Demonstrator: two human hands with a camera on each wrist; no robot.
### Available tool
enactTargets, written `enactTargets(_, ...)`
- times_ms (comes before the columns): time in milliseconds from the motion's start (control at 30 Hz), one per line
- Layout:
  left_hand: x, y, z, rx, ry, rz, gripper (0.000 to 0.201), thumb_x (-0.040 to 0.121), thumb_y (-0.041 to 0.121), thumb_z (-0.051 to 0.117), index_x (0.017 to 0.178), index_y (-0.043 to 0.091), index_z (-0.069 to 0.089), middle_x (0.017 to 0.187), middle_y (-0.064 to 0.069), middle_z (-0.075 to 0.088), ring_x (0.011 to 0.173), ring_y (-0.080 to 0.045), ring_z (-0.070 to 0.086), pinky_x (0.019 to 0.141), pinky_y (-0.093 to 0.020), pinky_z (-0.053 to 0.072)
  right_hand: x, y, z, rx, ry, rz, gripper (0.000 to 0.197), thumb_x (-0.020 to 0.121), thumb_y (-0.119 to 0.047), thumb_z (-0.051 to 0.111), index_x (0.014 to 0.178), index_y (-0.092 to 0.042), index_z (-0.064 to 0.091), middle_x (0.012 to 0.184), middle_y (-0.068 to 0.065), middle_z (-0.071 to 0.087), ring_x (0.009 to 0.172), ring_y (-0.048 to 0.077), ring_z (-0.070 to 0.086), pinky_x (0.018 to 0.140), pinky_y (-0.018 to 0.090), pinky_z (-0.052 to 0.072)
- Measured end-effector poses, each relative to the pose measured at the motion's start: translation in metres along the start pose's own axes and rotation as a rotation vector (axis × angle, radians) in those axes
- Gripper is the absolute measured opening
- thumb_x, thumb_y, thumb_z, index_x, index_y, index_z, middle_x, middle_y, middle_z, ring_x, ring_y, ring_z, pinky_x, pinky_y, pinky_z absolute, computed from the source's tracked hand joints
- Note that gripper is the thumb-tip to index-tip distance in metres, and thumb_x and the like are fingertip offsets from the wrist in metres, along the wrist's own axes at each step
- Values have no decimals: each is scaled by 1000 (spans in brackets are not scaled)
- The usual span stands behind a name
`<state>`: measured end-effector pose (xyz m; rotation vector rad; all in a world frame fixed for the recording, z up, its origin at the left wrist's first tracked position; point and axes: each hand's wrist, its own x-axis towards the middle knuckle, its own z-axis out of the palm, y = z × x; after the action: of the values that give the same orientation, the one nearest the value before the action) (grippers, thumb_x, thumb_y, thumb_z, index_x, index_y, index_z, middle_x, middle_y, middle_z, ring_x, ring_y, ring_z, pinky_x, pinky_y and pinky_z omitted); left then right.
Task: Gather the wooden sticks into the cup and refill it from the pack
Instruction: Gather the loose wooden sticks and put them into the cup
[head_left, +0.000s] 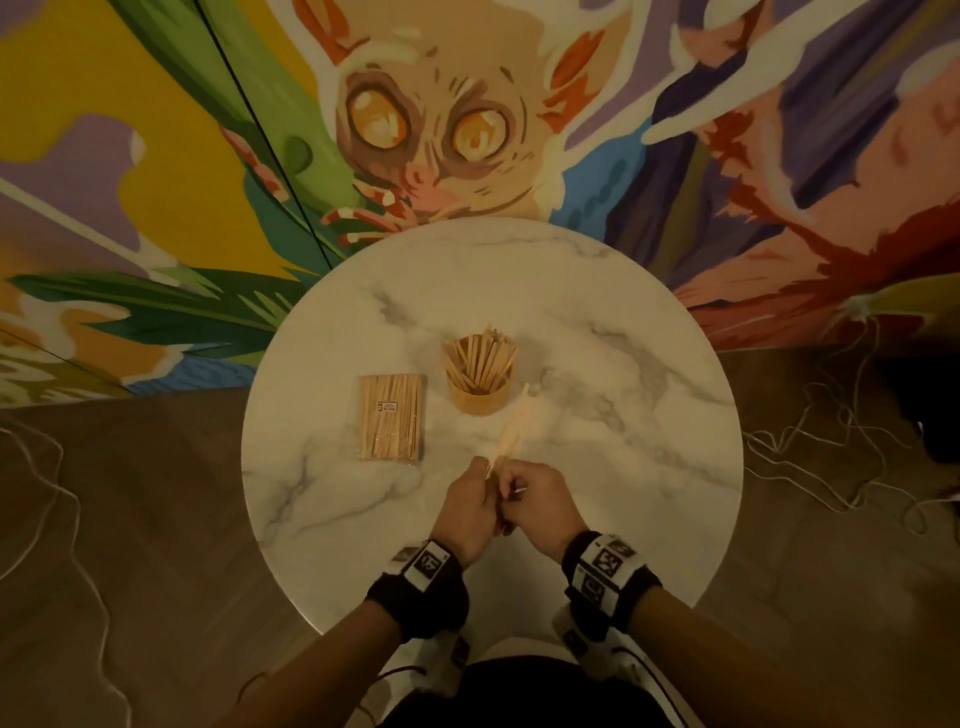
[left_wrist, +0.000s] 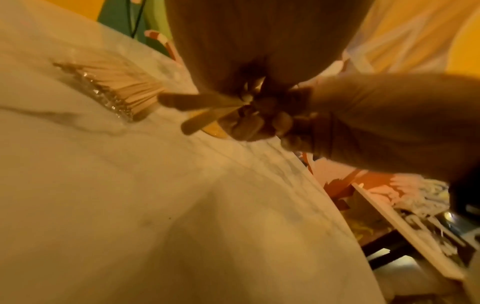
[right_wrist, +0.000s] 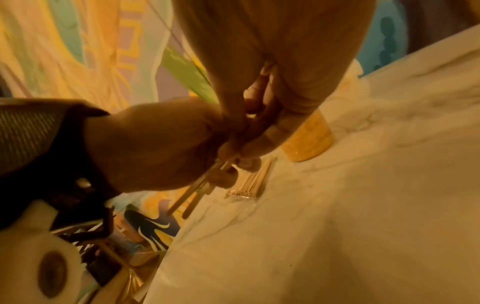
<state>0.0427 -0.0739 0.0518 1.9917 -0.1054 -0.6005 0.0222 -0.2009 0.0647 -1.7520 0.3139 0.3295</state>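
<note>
Round marble table (head_left: 597, 322) before a painted mural (head_left: 431, 130), wood floor (head_left: 130, 493).

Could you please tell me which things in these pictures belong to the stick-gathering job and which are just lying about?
Part of the job:
- wooden cup, with sticks standing in it
- sealed pack of sticks
- bundle of sticks, held by the left hand and right hand

Just lying about:
- white cord on the floor
- round marble table
- painted mural

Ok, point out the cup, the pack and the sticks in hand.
cup (head_left: 478, 400), head view, on its front wall.
pack (head_left: 390, 425), head view, on the middle of its wrapper.
sticks in hand (head_left: 511, 428), head view, on the shafts above both hands.
</note>
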Motion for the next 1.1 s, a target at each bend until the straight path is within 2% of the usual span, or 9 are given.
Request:
enactTargets(200,-14,-10,-18,247,-102,40,14,99,21,37,104,12,48,93,-11,67,80,-26,63,70,-34,47,-8,7,-16,-129,-258,12,31,72,-4,73,59,-23,51,65,5,56,58,14,53,59,33,44)
enactTargets(300,-30,-17,-30,267,-188,-33,18,101,27,36,106,16,48,95,-9,62,86,-26,59,71,-31,41,-12,11,-46,170,34,248,14,88,-12,66,77,-8,59,76,16,65,63,27,61,55,34,41)
enactTargets(367,-42,-19,-30,281,-303,-60,25,102,32,36,112,15,51,106,-10,62,97,-26,58,79,-28,41,-8,16,-61,305,168,448,30,94,-34,57,93,-4,59,86,18,69,68,31,63,55,32,42)
enactTargets(467,-51,-16,-21,301,-463,-81,25,101,29,37,111,12,52,109,-16,61,101,-30,56,73,-24,34,-8,9,-54,239,-90,605,47,95,-49,49,98,-4,63,86,17,71,75,33,67,59,33,49)
enactTargets(567,-49,-10,-18,302,-511,-110,23,98,29,37,106,13,52,99,-15,58,96,-34,56,72,-29,35,-13,4,-35,166,-251,650,42,94,-40,54,91,2,62,77,21,71,67,35,68,52,30,48)
enactTargets(767,-49,-6,-16,404,-469,-85,36,101,41,30,111,13,50,106,-26,61,95,-41,57,79,-38,42,-11,15,-25,270,-61,606,23,92,-16,55,87,2,67,73,23,63,55,34,63,47,27,45)
enactTargets(933,-42,-7,-15,636,-379,31,59,93,62,9,136,32,38,106,-29,60,95,-44,56,77,-43,40,-14,11,-22,298,-95,611,25,88,-15,60,91,4,74,76,22,69,67,35,68,53,29,48)
enactTargets(1033,-39,-10,-13,762,-374,94,94,68,74,-14,118,20,45,101,-26,63,89,-45,57,67,-42,33,-12,10,-22,244,-58,593,18,87,-16,64,93,-3,75,84,18,72,72,31,68,53,26,44)
enactTargets(1100,-38,-10,-14,798,-374,113,95,65,73,-17,107,16,46,97,-25,63,85,-45,56,65,-41,29,-7,10,-24,256,29,550,16,81,-9,70,97,-4,71,84,16,71,70,30,66,53,28,45)
